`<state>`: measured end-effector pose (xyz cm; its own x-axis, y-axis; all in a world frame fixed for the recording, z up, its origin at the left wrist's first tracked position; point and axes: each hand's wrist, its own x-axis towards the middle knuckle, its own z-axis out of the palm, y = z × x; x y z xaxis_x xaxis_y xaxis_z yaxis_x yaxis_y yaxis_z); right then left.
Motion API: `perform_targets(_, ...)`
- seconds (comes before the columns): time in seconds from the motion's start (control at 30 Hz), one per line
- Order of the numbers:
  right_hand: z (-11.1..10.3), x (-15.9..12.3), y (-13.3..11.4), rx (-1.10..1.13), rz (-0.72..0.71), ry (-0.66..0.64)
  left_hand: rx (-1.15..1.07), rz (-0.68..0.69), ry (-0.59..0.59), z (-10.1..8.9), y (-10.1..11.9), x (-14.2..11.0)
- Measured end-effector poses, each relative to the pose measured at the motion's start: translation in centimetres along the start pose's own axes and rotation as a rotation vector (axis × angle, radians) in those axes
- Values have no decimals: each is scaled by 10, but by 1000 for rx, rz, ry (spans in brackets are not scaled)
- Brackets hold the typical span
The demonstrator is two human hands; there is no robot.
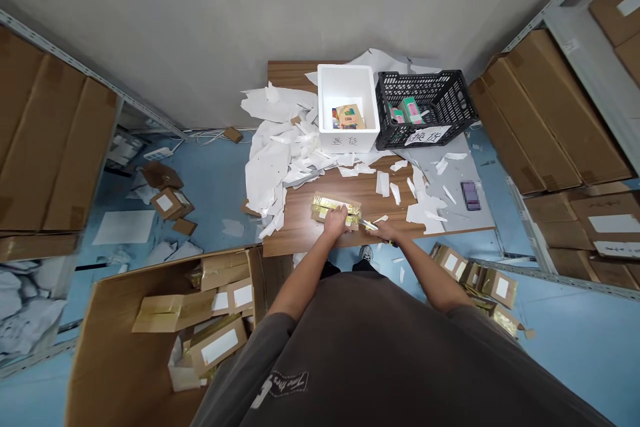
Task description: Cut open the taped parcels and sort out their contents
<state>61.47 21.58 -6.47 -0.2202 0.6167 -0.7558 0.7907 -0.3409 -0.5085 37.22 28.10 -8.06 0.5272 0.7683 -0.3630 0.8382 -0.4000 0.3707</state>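
Note:
A small cardboard box (320, 202) wrapped in shiny yellowish tape lies near the table's front edge. My left hand (336, 219) is closed on it, fingers over its top and front side. In my right hand (385, 231) is a box cutter (369, 225) with a silver blade and what looks like a yellow-and-black handle. Its blade points left and its tip reaches the box's right end. Torn white paper scraps (383, 184) lie just behind and beside the box.
A white foam box (349, 141) with small packages and a black crate (453, 121) with green-and-pink boxes stand at the back. Crumpled white paper (267, 153) covers the left side. A blurred purple object (471, 195) lies right. A large carton (115, 333) of boxes stands lower left.

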Motion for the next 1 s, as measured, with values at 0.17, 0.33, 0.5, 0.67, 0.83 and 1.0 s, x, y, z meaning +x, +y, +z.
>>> perform_targets(0.17,-7,-1,9,16,38,29,-8,21,18,5,-1,-1)
perform_targets(0.33,-25,14,9,-100,61,108,-3,34,31,6,-1,-3)
perform_targets(0.5,-13,23,-5,-166,55,77,-14,33,31,5,0,-5)
perform_targets(0.67,4,4,2,-150,19,29,9,18,18,7,2,-6)
perform_targets(0.83,0,7,-5,-178,-21,95,-5,34,39,3,-2,-7)
perform_targets(1.0,6,19,-19,-140,-17,137,-5,83,47,5,-6,-12)
